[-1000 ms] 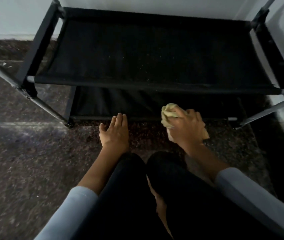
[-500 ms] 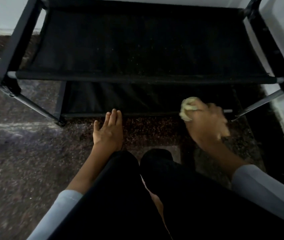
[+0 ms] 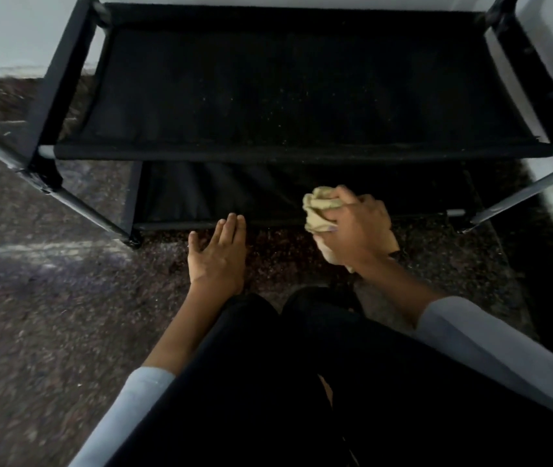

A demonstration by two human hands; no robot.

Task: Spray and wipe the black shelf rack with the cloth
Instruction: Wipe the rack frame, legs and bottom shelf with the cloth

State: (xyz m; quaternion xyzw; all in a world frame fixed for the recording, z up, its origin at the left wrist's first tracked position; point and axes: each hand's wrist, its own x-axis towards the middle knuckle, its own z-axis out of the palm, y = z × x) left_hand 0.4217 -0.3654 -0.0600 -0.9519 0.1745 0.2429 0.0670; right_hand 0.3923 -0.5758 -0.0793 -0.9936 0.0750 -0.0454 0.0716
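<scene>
Right hand (image 3: 356,230) grips a crumpled pale yellow cloth (image 3: 320,205), bunched in curled fingers at the front edge of the bottom tier of the black fabric-and-tube shelf rack (image 3: 285,96). Left hand (image 3: 218,256) lies flat, fingers straight, on the dark speckled stone floor (image 3: 49,315), fingertips near that same front edge.

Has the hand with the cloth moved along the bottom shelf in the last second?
Yes. The right hand, gripping the cloth, first slid right toward the black shelf rack's right leg, then returned left, judged against the lower front bar.
</scene>
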